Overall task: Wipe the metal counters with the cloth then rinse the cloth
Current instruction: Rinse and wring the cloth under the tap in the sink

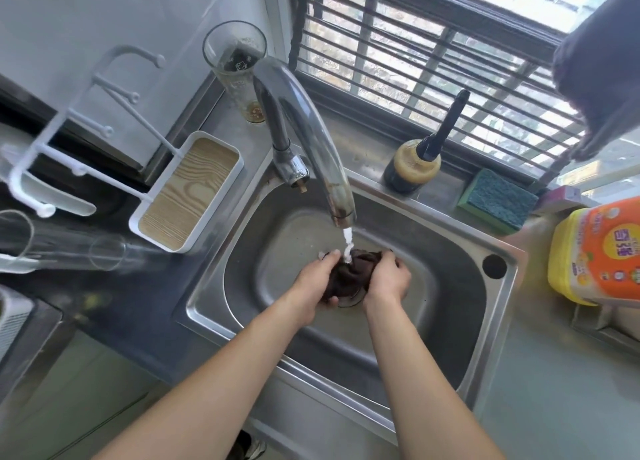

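In the middle of the frame, both hands hold a dark brown cloth [351, 276] over the metal sink [460, 286]. The left hand [317, 279] grips its left side with curled fingers, and the right hand [389, 279] squeezes its right side. Water runs from the tap [311, 130] onto the cloth (right between the hands). A green sponge [495, 199] sits at the right.
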`<state>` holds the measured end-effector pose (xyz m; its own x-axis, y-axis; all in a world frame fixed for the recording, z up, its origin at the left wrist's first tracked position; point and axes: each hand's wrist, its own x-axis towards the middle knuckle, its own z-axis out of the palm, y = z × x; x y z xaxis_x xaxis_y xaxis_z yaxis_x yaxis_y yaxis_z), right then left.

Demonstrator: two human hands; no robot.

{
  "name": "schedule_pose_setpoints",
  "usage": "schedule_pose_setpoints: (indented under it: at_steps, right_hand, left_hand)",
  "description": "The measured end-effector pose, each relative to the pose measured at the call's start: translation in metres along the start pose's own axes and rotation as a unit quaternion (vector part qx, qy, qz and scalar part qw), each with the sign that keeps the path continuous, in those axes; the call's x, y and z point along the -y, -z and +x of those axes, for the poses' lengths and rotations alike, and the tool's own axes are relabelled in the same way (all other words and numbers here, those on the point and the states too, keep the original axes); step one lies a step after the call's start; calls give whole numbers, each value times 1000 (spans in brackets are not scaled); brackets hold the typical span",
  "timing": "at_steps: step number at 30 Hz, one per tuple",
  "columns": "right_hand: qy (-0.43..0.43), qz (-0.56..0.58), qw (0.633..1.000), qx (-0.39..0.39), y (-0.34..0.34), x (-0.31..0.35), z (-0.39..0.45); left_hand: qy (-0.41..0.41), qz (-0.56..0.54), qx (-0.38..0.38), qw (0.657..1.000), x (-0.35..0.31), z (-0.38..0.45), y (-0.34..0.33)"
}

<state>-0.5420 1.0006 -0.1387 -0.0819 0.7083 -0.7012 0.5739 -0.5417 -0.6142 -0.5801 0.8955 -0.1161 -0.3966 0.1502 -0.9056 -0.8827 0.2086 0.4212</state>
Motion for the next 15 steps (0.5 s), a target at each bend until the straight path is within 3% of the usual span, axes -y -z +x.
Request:
schedule_pose_setpoints:
  at_steps: [2,5,10,15]
  right_hand:
    - [46,-36,995,76,-4,-3,-6]
    - [127,-124,965,194,-10,-14,-31]
    - [165,-150,963,151,-13,-24,-37]
    - [153,-167,959,171,-20,-18,-30]
  left_hand:
    - [23,-87,-26,996,-5,-1,-5]
    - [8,-113,-46,992,-10,2,-13]
    - [-10,-74,-11,997,-7,2,-14]
    - [-48,-40,-19,998,-9,1,-10]
